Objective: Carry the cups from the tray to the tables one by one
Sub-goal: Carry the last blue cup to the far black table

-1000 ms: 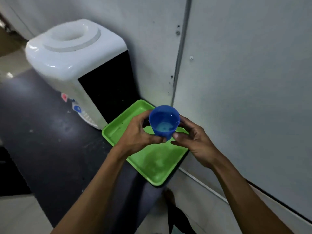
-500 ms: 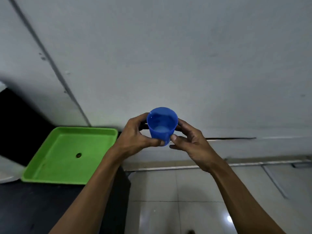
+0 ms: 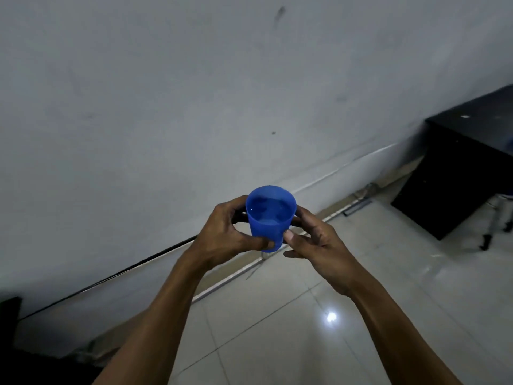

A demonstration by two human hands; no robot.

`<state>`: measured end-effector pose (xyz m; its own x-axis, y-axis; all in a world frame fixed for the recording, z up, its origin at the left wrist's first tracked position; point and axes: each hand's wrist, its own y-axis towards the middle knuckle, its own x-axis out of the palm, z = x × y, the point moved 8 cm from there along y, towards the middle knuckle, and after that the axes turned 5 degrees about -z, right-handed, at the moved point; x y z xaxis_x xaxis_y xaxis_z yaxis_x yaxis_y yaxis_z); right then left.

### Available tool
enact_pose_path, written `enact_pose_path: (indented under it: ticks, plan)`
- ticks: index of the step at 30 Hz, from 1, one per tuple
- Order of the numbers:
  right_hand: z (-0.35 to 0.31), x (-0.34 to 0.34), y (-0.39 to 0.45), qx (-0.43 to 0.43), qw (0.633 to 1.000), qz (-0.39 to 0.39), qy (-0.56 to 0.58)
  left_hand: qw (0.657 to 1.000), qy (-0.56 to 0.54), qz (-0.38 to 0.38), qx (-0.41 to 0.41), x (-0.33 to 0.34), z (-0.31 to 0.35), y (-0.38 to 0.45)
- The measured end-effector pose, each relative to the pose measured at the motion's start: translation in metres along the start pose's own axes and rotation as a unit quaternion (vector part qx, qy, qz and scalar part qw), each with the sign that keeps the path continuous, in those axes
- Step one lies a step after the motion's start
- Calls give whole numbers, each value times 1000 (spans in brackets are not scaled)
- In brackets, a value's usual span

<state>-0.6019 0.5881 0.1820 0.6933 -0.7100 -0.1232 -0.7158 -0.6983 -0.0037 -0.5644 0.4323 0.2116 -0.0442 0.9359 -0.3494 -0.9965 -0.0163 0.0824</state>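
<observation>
Nearest the camera, two bare forearms reached forward over a pale tiled floor (image 3: 319,343), which showed a bright spot of reflected light. Both hands met around a blue cup (image 3: 268,218), held upright in the air well above the tiles. The left hand (image 3: 227,240) wrapped its side, thumb pressed low on the near wall and fingers curled behind; the right hand (image 3: 316,245) closed on the opposite side, thumb tip against the lower wall and fingers around the back. So both hands were clamped on the cup, and it sat between them with no support beneath. Liquid showed inside, its surface fairly high up the wall. Beyond the hands ran the foot of a grey wall (image 3: 194,93), and farther off at the right edge stood a dark table (image 3: 472,140), well apart from the cup. No tray was in view, so the cup appeared to be mid-carry, with the set-down not yet done. The main risk, as I judged it, was spilling: a quick turn or a jolt in the walk could send the liquid over the rim onto the glossy tiles. Squeezing a thin plastic wall too hard might also push the level up, and a loosened pinch low on the cup could let it tip.
</observation>
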Motion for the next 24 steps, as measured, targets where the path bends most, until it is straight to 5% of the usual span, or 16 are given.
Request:
enact_pose_path:
  ticks: [9,24]
  plan:
    - [36,-207,-86,27,989,144,-10,990,-20,-132,43,203,55,121]
    - [87,-452,-166,56,923,380,14,929,-16,-348,123,457,113,312]
